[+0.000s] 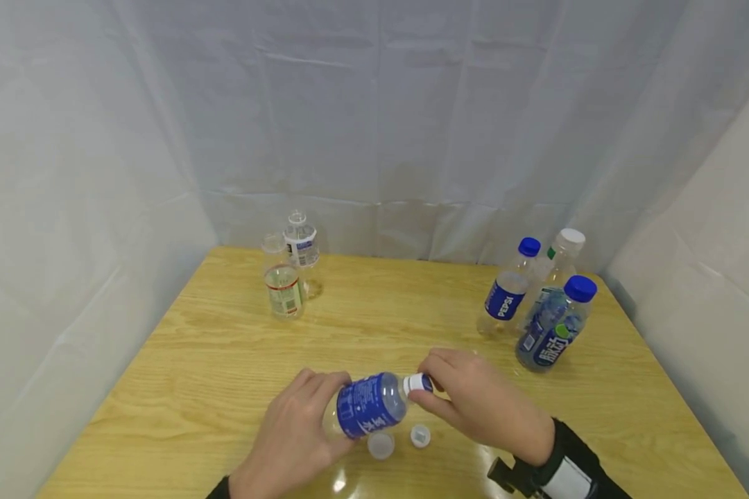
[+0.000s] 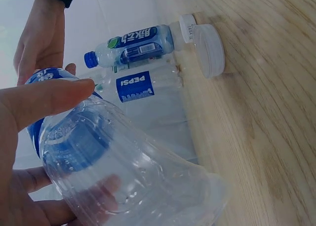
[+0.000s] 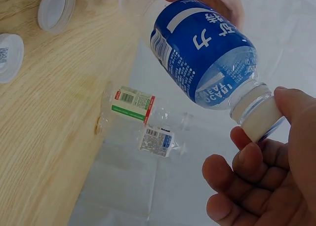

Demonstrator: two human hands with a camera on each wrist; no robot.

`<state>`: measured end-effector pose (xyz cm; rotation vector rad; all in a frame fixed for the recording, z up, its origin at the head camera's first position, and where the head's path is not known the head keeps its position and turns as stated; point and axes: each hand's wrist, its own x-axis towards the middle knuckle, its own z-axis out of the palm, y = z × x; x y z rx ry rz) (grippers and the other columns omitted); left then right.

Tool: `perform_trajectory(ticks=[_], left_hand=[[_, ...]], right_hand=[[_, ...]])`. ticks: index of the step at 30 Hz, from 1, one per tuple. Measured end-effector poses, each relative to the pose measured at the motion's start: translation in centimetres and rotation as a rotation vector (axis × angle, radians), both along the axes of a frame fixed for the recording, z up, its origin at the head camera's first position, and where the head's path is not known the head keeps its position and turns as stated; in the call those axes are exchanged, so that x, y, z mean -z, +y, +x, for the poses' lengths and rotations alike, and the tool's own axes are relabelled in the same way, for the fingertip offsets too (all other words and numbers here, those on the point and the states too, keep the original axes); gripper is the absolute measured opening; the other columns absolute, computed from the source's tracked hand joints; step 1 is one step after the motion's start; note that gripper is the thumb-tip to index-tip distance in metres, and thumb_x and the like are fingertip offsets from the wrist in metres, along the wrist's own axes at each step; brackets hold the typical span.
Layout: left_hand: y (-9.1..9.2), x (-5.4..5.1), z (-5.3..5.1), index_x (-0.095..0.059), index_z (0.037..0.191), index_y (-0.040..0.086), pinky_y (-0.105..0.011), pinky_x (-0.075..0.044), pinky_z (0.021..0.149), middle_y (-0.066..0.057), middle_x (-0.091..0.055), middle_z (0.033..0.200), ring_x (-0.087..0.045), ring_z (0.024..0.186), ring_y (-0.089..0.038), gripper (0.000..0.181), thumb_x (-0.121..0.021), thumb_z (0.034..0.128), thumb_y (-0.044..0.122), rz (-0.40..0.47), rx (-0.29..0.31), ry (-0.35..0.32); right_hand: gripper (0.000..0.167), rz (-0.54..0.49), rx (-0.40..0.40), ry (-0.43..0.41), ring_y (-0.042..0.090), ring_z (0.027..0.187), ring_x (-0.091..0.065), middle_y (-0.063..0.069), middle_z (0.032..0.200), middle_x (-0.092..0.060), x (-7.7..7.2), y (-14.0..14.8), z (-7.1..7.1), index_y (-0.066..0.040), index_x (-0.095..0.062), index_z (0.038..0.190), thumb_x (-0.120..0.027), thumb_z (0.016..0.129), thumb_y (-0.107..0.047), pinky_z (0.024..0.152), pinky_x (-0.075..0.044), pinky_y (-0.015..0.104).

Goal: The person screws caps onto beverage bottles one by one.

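My left hand [image 1: 302, 430] grips the body of a clear plastic bottle [image 1: 368, 404] with a blue label, held tilted above the table with its neck to the right. At that neck my right hand [image 1: 474, 398] pinches the white cap [image 3: 261, 120] between thumb and fingers. A white ring sits on the neck just below the cap, with a narrow clear band between them in the right wrist view. The left wrist view shows the bottle's clear lower part in the left palm. On the table under the bottle lie a wide translucent cap [image 1: 381, 445] and a smaller white cap [image 1: 420, 436].
Two capless bottles, a green-labelled one [image 1: 283, 291] and a white-labelled one [image 1: 302, 248], stand at the back left. At the right stand a Pepsi bottle [image 1: 503, 301], a blue-capped bottle [image 1: 552, 333] and a white-capped bottle [image 1: 571, 240]. White sheeting [image 1: 374, 125] surrounds the wooden table [image 1: 181, 388].
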<state>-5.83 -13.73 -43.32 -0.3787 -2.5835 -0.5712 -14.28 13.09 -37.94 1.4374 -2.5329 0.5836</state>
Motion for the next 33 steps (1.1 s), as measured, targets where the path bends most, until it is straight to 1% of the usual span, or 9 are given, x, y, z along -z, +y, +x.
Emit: perform_trajectory(ticks=[6, 8, 11, 13, 15, 17, 19, 25, 33], left_hand=[[0.1, 0.1, 0.1, -0.068, 0.117, 0.020, -0.024, -0.054, 0.076, 0.010, -0.070, 0.104, -0.056, 0.091, -0.002, 0.074, -0.097, 0.0518, 0.042, -0.002, 0.006, 0.034], [0.2, -0.1, 0.1, -0.067, 0.118, 0.020, -0.025, -0.054, 0.077, 0.010, -0.069, 0.104, -0.056, 0.093, -0.003, 0.075, -0.096, 0.0526, 0.043, 0.007, -0.002, 0.004], [0.1, -0.3, 0.2, -0.067, 0.120, 0.022, -0.026, -0.055, 0.079, 0.010, -0.069, 0.106, -0.057, 0.095, -0.003, 0.075, -0.096, 0.0544, 0.045, 0.027, -0.016, -0.057], [0.0, -0.4, 0.2, -0.066, 0.120, 0.022, -0.027, -0.055, 0.080, 0.011, -0.068, 0.107, -0.057, 0.096, -0.004, 0.076, -0.095, 0.0546, 0.046, 0.034, -0.022, -0.079], [-0.1, -0.3, 0.2, -0.066, 0.120, 0.022, -0.026, -0.055, 0.080, 0.012, -0.068, 0.106, -0.056, 0.096, -0.003, 0.076, -0.096, 0.0539, 0.046, 0.035, -0.019, -0.073], [-0.1, -0.3, 0.2, -0.066, 0.119, 0.022, -0.026, -0.055, 0.080, 0.012, -0.067, 0.105, -0.055, 0.096, -0.003, 0.076, -0.096, 0.0530, 0.045, 0.036, -0.015, -0.062], [-0.2, -0.3, 0.1, -0.066, 0.119, 0.023, -0.026, -0.055, 0.079, 0.013, -0.067, 0.105, -0.055, 0.095, -0.002, 0.076, -0.097, 0.0524, 0.043, 0.037, -0.011, -0.054], [-0.2, -0.4, 0.1, -0.065, 0.118, 0.022, -0.026, -0.054, 0.079, 0.012, -0.067, 0.104, -0.054, 0.095, -0.002, 0.077, -0.097, 0.0510, 0.041, 0.030, -0.008, -0.048], [-0.1, -0.5, 0.3, -0.064, 0.118, 0.020, -0.029, -0.054, 0.080, 0.009, -0.067, 0.104, -0.055, 0.096, -0.004, 0.078, -0.098, 0.0508, 0.040, 0.014, -0.013, -0.036]], right_hand=[[0.019, -0.037, 0.017, 0.007, -0.001, 0.064, -0.042, -0.016, 0.077, -0.048, 0.4, -0.3, -0.1, -0.021, -0.059, 0.091, -0.058, 0.102, -0.037, 0.056, -0.039, 0.014], [0.018, -0.063, 0.009, -0.009, -0.002, 0.065, -0.043, -0.016, 0.077, -0.048, 0.4, -0.2, -0.2, -0.021, -0.060, 0.091, -0.059, 0.102, -0.036, 0.056, -0.040, 0.014], [0.013, -0.131, -0.052, -0.062, -0.001, 0.073, -0.050, -0.015, 0.087, -0.056, 0.5, 0.1, -0.3, -0.021, -0.064, 0.106, -0.062, 0.100, -0.033, 0.062, -0.047, 0.016], [0.023, -0.180, -0.114, -0.089, -0.001, 0.082, -0.054, -0.014, 0.098, -0.061, 0.4, 0.4, -0.4, -0.020, -0.064, 0.119, -0.066, 0.098, -0.030, 0.070, -0.052, 0.019], [0.034, -0.218, -0.171, -0.103, 0.000, 0.089, -0.057, -0.013, 0.107, -0.063, 0.4, 0.7, -0.5, -0.019, -0.062, 0.127, -0.071, 0.095, -0.025, 0.076, -0.055, 0.020], [0.038, -0.238, -0.206, -0.100, -0.001, 0.092, -0.060, -0.012, 0.111, -0.064, 0.3, 0.8, -0.5, -0.018, -0.062, 0.129, -0.073, 0.093, -0.022, 0.079, -0.056, 0.019], [0.035, -0.245, -0.231, -0.088, 0.001, 0.092, -0.061, -0.010, 0.109, -0.064, 0.2, 0.8, -0.5, -0.016, -0.062, 0.125, -0.074, 0.092, -0.018, 0.079, -0.056, 0.018], [0.029, -0.215, -0.215, -0.026, 0.001, 0.086, -0.058, -0.008, 0.101, -0.062, -0.1, 0.7, -0.1, -0.013, -0.061, 0.122, -0.069, 0.096, -0.023, 0.074, -0.053, 0.014], [0.024, -0.237, -0.158, -0.043, -0.003, 0.084, -0.057, -0.012, 0.098, -0.060, 0.5, 0.2, 0.4, -0.014, -0.061, 0.118, -0.066, 0.098, -0.025, 0.073, -0.051, 0.011]])
